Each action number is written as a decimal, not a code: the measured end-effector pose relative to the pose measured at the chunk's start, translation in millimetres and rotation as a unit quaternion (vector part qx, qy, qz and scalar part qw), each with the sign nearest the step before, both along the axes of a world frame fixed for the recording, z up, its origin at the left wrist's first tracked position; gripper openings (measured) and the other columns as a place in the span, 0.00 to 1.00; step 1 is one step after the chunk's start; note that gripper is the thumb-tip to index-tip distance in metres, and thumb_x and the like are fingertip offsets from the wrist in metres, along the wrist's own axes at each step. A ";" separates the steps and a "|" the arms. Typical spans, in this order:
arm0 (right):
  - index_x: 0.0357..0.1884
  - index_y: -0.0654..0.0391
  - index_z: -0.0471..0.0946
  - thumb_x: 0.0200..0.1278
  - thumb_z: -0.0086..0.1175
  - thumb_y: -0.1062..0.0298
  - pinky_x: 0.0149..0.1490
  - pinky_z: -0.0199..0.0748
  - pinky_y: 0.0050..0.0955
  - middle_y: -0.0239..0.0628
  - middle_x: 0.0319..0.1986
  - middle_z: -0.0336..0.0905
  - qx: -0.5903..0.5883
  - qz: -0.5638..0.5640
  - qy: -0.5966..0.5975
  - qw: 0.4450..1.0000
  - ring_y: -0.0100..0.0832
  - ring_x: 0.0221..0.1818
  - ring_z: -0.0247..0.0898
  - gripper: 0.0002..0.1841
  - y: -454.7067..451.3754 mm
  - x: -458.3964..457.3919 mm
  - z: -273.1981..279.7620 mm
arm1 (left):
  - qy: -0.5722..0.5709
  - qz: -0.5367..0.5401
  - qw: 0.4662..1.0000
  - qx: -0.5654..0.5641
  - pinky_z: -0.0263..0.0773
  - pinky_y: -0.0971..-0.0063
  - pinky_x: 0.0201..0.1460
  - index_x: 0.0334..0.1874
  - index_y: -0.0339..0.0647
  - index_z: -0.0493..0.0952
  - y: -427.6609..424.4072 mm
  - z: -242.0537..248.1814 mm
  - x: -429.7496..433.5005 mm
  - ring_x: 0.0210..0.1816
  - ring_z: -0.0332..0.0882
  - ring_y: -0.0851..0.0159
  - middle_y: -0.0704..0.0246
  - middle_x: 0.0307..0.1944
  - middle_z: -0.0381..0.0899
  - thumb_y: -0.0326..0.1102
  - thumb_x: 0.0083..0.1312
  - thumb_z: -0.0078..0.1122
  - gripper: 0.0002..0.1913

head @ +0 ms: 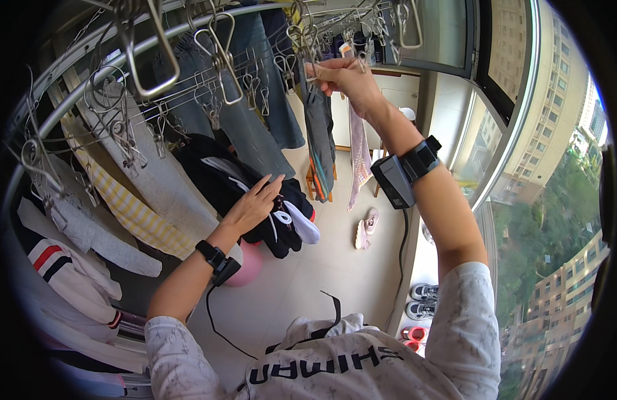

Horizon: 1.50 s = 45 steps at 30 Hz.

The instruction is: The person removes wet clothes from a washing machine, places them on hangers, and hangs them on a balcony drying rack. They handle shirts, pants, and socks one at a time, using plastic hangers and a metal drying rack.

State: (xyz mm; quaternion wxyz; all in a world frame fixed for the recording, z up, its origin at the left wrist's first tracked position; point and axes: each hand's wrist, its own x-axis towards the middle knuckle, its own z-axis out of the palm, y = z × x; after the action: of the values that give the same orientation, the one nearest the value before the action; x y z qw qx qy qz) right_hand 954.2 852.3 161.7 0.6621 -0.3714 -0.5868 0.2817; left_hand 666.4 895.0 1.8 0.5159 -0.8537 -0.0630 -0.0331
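Observation:
My right hand (349,82) is raised to the drying rack, its thumb and fingers pinched at a metal clothes clip (313,82). Beneath those fingers hangs a narrow dark grey garment (319,145) with orange stripes. Lower down, my left hand (256,204) lies back upward across a bunched black garment (223,172) with white drawstrings. Its fingers are stretched out and the thumb is hidden, so a grip on the cloth cannot be made out. A white piece of cloth (302,225) pokes from the bundle's lower right. Both wrists wear black strapped devices with cables.
Jeans (258,125), a yellow-striped cloth (133,200) and pale towels hang from the rack (88,105) at left. A pink tub (246,265) and pink shoes (367,230) are on the floor. Several shoes (421,300) line the ledge by the window (538,200).

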 end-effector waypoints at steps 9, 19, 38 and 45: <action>0.40 0.63 0.83 0.66 0.59 0.66 0.32 0.75 0.21 0.38 0.32 0.83 -0.040 -0.003 -0.025 0.999 0.22 0.30 0.77 0.10 -0.9 4.9 -5.2 | -0.238 -0.067 0.906 -0.343 0.65 0.62 0.55 0.34 0.33 0.79 6.5 69.1 71.6 0.46 0.72 0.53 0.61 0.38 0.75 0.32 0.63 0.59 0.07; 0.21 0.67 0.79 0.50 0.70 0.69 0.29 0.69 0.30 0.40 0.17 0.77 0.117 -0.141 -0.134 0.974 0.23 0.20 0.67 0.12 -21.0 -20.3 -7.8 | -0.349 -0.160 0.846 -0.369 0.67 0.60 0.53 0.37 0.28 0.78 -33.2 124.4 95.8 0.50 0.72 0.47 0.54 0.43 0.75 0.24 0.61 0.58 0.06; 0.50 0.62 0.76 0.55 0.68 0.74 0.41 0.65 0.20 0.31 0.41 0.72 0.301 -0.381 0.047 0.873 0.21 0.36 0.66 0.20 -51.5 -65.9 -49.6 | -0.385 -0.212 0.823 -0.362 0.57 0.60 0.73 0.63 0.29 0.67 -49.3 103.7 62.7 0.72 0.55 0.47 0.47 0.71 0.52 0.19 0.58 0.53 0.27; 0.46 0.60 0.72 0.61 0.56 0.84 0.40 0.58 0.15 0.24 0.32 0.65 0.187 -0.122 0.162 0.961 0.16 0.33 0.57 0.12 -86.0 -243.8 -126.1 | -0.378 -0.032 0.827 -0.415 0.70 0.65 0.62 0.58 0.34 0.73 -139.6 54.8 -121.9 0.66 0.65 0.50 0.52 0.72 0.53 0.25 0.61 0.58 0.21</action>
State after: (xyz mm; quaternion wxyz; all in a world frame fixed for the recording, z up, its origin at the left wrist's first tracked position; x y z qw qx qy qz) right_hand 710.3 766.3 35.5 0.8351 -0.2591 -0.4644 0.1408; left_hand 544.6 755.4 56.6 0.0472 -0.9098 -0.2333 -0.3400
